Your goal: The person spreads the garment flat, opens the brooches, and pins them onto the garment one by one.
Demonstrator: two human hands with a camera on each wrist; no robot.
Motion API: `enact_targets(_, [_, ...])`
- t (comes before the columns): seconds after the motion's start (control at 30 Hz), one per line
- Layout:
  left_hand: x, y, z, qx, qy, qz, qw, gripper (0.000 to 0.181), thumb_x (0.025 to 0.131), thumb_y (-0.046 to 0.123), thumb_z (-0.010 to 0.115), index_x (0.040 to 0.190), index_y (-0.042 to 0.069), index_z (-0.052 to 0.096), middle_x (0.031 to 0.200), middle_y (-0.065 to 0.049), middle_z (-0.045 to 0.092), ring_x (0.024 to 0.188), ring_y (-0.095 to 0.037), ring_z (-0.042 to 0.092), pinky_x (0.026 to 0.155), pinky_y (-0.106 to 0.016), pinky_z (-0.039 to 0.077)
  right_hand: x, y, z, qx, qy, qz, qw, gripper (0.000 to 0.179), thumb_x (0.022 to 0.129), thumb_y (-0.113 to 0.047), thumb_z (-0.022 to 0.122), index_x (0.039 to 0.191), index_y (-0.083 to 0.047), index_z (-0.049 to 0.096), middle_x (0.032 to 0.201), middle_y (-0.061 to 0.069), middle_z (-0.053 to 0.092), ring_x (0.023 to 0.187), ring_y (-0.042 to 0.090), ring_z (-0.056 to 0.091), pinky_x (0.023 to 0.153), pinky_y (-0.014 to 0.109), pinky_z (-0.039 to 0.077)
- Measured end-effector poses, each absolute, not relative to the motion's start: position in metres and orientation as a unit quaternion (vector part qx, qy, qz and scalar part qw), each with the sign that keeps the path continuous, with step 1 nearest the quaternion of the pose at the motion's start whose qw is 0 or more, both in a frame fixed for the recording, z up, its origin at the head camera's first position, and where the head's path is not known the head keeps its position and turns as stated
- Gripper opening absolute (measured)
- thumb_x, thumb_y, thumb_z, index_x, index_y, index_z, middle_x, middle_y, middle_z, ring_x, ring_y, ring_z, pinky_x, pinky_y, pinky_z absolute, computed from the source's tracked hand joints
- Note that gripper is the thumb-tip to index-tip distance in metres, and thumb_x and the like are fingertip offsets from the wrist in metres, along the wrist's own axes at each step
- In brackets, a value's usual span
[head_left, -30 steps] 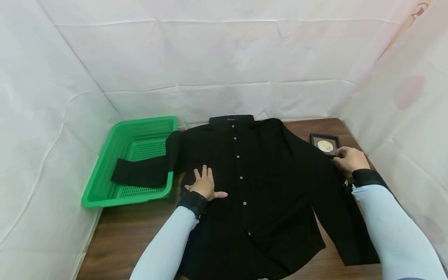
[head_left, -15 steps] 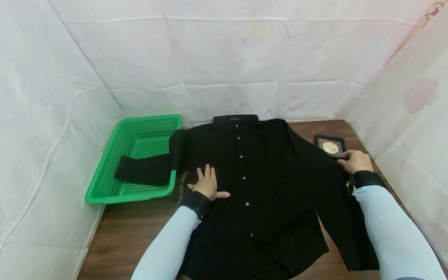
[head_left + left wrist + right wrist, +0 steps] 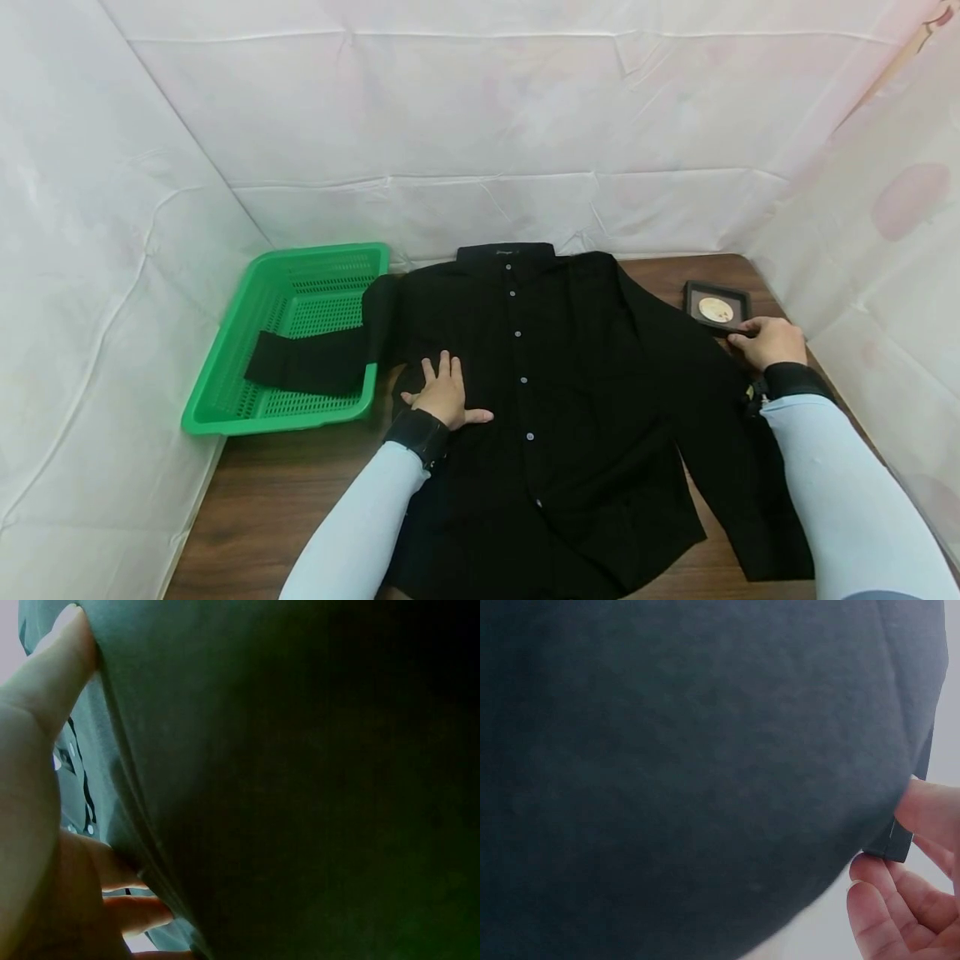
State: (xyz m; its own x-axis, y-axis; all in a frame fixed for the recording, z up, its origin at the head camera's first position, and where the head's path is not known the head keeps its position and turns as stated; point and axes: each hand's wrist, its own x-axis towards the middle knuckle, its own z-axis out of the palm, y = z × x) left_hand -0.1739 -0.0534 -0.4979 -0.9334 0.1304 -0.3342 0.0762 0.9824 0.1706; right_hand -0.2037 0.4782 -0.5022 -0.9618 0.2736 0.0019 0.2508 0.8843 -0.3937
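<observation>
A black button-up shirt (image 3: 570, 375) lies spread face up, collar at the back. On its left front my left hand (image 3: 441, 398) rests flat with fingers spread; the left wrist view shows mostly dark cloth beside the thumb (image 3: 64, 664). At the far right, my right hand (image 3: 777, 340) pinches the near corner of a small black square case (image 3: 691, 302) holding a round cream disc (image 3: 716, 310). The case sits next to the shirt's right-hand sleeve (image 3: 697, 425). In the right wrist view, thumb and fingers hold the case's dark corner (image 3: 889, 844), and cloth covers most of the picture.
A green plastic basket (image 3: 201, 404) stands on the left, with the shirt's other sleeve (image 3: 307, 362) lying over its rim and inside. Brown wooden table (image 3: 262, 500) shows around the shirt. White sheets (image 3: 480, 108) hang close behind and at both sides.
The head view has shifted slightly. My right hand and the case have moved a little to the right, away from the sleeve. My left hand stays in place on the shirt.
</observation>
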Motion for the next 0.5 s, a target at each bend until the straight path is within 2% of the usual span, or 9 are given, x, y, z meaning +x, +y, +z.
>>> enact_targets(0.5, [-0.174,-0.054,-0.499,0.055,0.980,0.079,0.172,0.120,0.068,0.072,0.069,0.154,0.008,0.016,0.161,-0.012,0.003,0.143,-0.044,0.002,0.089,-0.079,0.025,-0.199,0.482,-0.488,-0.150,-0.961,0.229,0.023,0.045,0.097,-0.035,0.057,0.113,0.007,0.062,0.115,0.034,0.057,0.108,0.053,0.044,0.089,0.063,0.036])
